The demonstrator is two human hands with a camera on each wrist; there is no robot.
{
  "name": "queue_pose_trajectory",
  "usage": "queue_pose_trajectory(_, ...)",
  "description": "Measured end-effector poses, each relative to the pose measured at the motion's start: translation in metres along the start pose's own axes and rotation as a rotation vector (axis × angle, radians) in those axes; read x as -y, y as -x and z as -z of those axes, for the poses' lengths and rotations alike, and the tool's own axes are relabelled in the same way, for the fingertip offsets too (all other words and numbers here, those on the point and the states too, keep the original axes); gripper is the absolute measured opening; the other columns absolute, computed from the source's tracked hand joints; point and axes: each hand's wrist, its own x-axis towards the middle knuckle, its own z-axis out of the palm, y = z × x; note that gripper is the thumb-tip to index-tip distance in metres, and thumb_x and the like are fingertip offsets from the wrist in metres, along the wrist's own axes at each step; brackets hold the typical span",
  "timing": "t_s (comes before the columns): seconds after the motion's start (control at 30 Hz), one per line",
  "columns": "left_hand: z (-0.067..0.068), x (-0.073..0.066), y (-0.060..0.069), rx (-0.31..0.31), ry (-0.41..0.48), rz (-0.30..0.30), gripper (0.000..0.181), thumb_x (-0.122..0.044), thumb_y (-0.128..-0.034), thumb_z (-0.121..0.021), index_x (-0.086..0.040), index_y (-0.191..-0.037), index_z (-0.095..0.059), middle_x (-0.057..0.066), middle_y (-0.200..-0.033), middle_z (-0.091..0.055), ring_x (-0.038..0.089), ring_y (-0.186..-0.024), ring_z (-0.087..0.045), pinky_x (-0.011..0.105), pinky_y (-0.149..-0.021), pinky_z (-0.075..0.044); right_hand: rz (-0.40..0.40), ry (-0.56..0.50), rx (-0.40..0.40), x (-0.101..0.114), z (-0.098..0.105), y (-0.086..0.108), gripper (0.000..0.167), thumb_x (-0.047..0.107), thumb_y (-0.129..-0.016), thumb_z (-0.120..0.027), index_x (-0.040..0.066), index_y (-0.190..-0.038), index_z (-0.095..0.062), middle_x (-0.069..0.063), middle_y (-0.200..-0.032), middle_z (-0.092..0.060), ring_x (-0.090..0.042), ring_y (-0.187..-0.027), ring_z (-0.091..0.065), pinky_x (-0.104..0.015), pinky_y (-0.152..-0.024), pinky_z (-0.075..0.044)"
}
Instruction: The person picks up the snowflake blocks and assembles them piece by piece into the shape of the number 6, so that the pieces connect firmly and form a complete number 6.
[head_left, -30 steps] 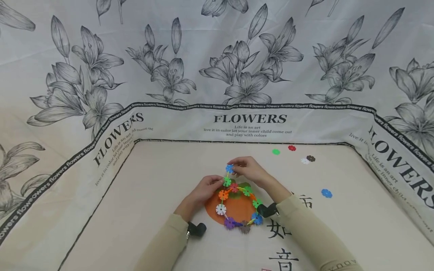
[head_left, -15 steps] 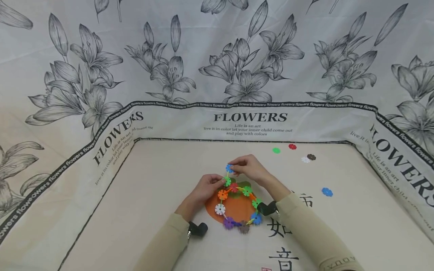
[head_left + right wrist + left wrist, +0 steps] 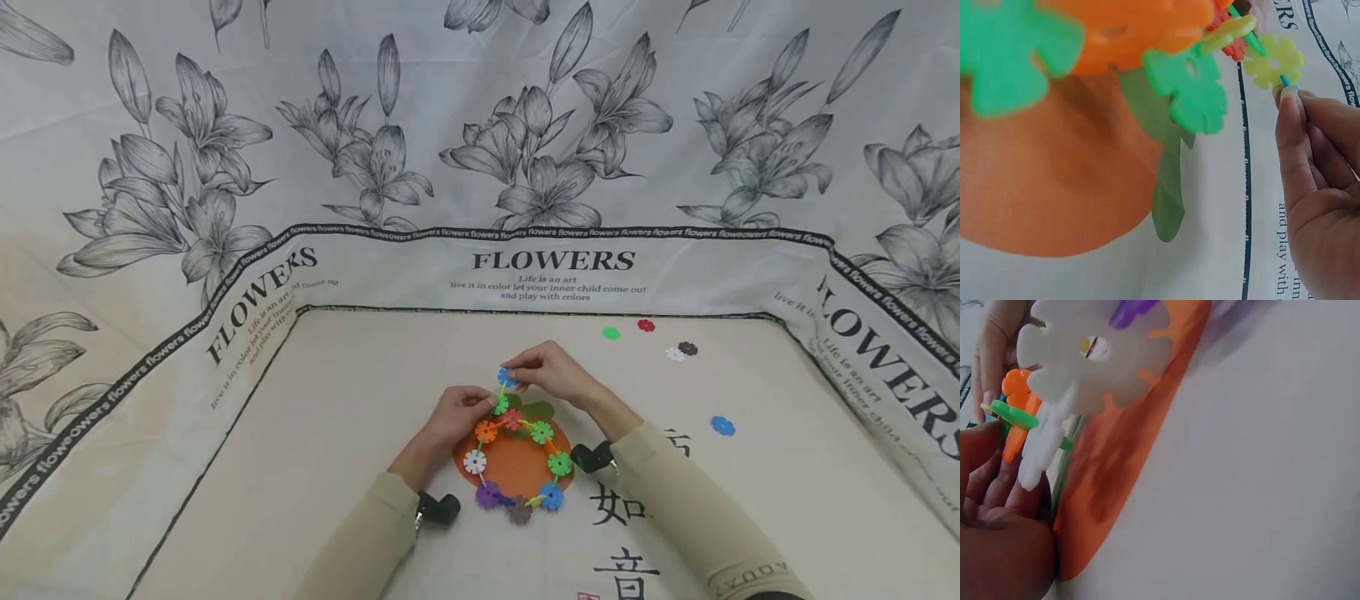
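Note:
A ring of slotted plastic snowflake discs hangs in front of me in the head view, with a white disc (image 3: 475, 462), a purple disc (image 3: 487, 494) and a brown disc (image 3: 521, 510) along its lower left. At its top, my left hand (image 3: 453, 421) pinches a green disc (image 3: 501, 404). Above that, my right hand (image 3: 558, 377) pinches a blue disc (image 3: 506, 377) between thumb and fingers. A yellow disc (image 3: 1275, 61) links up to the blue one, seen edge-on at the fingertips in the right wrist view.
Under the ring lies an orange pumpkin-like shape (image 3: 517, 462) with green leaves (image 3: 1169, 206). Loose discs lie to the right: green (image 3: 611, 333), red (image 3: 646, 326), white (image 3: 676, 355), brown (image 3: 687, 348) and blue (image 3: 723, 426). A patterned cloth (image 3: 555, 287) rises behind the table.
The lower ring has swung slightly left and down. The blue disc in my right hand has tilted and dipped a little toward the left hand. Both hands keep their pinch.

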Motion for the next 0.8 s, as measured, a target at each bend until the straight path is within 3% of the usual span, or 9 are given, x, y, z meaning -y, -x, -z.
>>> queue_pose_trajectory(0.13,-0.001,0.001,0.000,0.000,0.005,0.028,0.028,-0.022,-0.1033,-0.063,0.003,-0.111,-0.072,0.012,-0.098,-0.077,0.013,-0.087,-0.070,0.030,-0.084,-0.058,-0.028,0.000,-0.022,-0.002,-0.003,0.002,0.025,0.008,-0.102,-0.063,-0.005,-0.121,-0.071,-0.017,-0.108,-0.075,-0.029,-0.087,-0.071,-0.052,-0.086,-0.057)
queue_pose_trajectory(0.23,-0.002,0.003,-0.001,0.006,0.005,0.045,0.028,-0.023,-0.1029,-0.064,0.002,-0.112,-0.073,0.011,-0.098,-0.077,0.013,-0.090,-0.070,0.031,-0.088,-0.057,-0.046,0.011,-0.016,-0.001,-0.004,0.006,0.028,0.008,-0.103,-0.059,-0.006,-0.126,-0.067,-0.018,-0.115,-0.072,-0.032,-0.091,-0.069,-0.050,-0.087,-0.057)
queue_pose_trajectory(0.4,-0.002,0.004,-0.001,0.028,-0.009,0.055,0.028,-0.025,-0.1018,-0.066,0.000,-0.113,-0.074,0.009,-0.100,-0.077,0.013,-0.094,-0.069,0.033,-0.094,-0.055,-0.069,0.168,-0.012,0.003,0.002,0.019,0.038,0.018,-0.103,-0.061,-0.004,-0.134,-0.061,-0.018,-0.118,-0.068,-0.033,-0.099,-0.067,-0.046,-0.085,-0.056)
queue_pose_trajectory(0.57,0.001,0.000,-0.001,0.041,-0.008,0.065,0.027,-0.026,-0.1017,-0.066,-0.002,-0.113,-0.073,0.007,-0.103,-0.077,0.015,-0.097,-0.069,0.036,-0.099,-0.052,-0.078,0.346,0.081,0.009,0.012,0.043,0.046,0.025,-0.097,-0.070,-0.002,-0.132,-0.061,-0.010,-0.108,-0.068,-0.025,-0.099,-0.063,-0.038,-0.081,-0.054)
queue_pose_trajectory(0.7,0.005,-0.003,0.000,0.036,0.013,0.072,0.024,-0.024,-0.1016,-0.066,-0.004,-0.112,-0.071,0.007,-0.104,-0.077,0.015,-0.099,-0.069,0.035,-0.100,-0.051,-0.101,0.405,0.167,0.007,0.013,0.061,0.053,0.025,-0.089,-0.079,-0.002,-0.131,-0.061,-0.005,-0.099,-0.067,-0.021,-0.089,-0.061,-0.033,-0.076,-0.053)
queue_pose_trajectory(0.8,0.005,-0.003,0.002,0.039,0.036,0.078,0.025,-0.024,-0.1013,-0.066,-0.004,-0.115,-0.068,0.008,-0.107,-0.076,0.017,-0.101,-0.069,0.036,-0.100,-0.052,-0.128,0.423,0.180,0.003,0.010,0.071,0.055,0.024,-0.086,-0.083,-0.001,-0.130,-0.061,-0.003,-0.097,-0.066,-0.018,-0.085,-0.060,-0.030,-0.073,-0.053)
